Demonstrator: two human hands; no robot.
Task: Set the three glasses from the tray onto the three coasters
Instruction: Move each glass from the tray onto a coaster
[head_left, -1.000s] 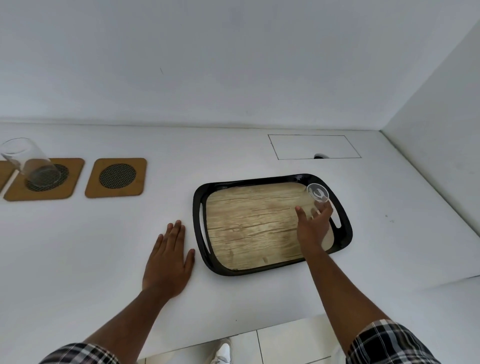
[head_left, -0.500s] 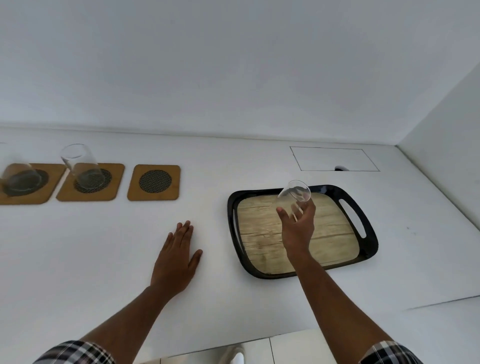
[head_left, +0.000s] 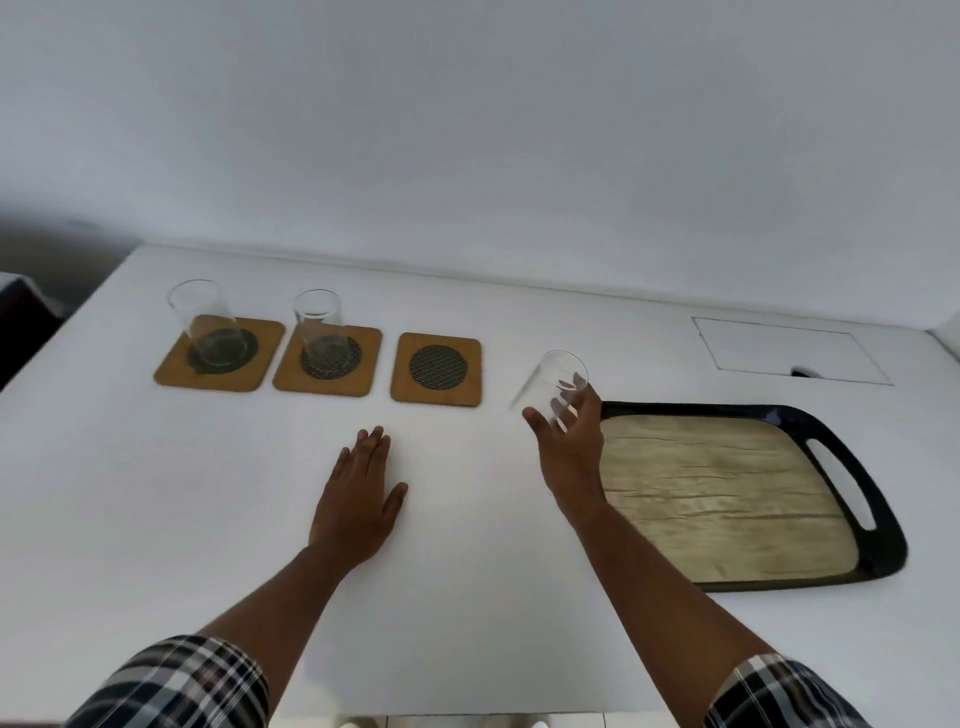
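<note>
Three wooden coasters with dark mesh centres lie in a row at the back left. A clear glass (head_left: 205, 322) stands on the left coaster (head_left: 176, 371), and a second glass (head_left: 319, 330) stands on the middle coaster (head_left: 291, 376). The right coaster (head_left: 402, 387) is bare. My right hand (head_left: 569, 441) grips a third clear glass (head_left: 553, 387), tilted, in the air between the right coaster and the tray. The black tray (head_left: 878, 499) with a wood-look floor lies at the right with nothing on it. My left hand (head_left: 358, 501) rests flat on the white counter, fingers apart.
A white wall runs along the back of the counter (head_left: 130, 519). A rectangular hatch (head_left: 789, 351) is set into the counter behind the tray. The counter's left end drops off near a dark area (head_left: 21, 322). Floor tiles show below the front edge.
My right hand has lifted the glass off the tray and carried it left, past the tray's left rim toward the bare coaster. The view has shifted left. My left hand stays flat.
</note>
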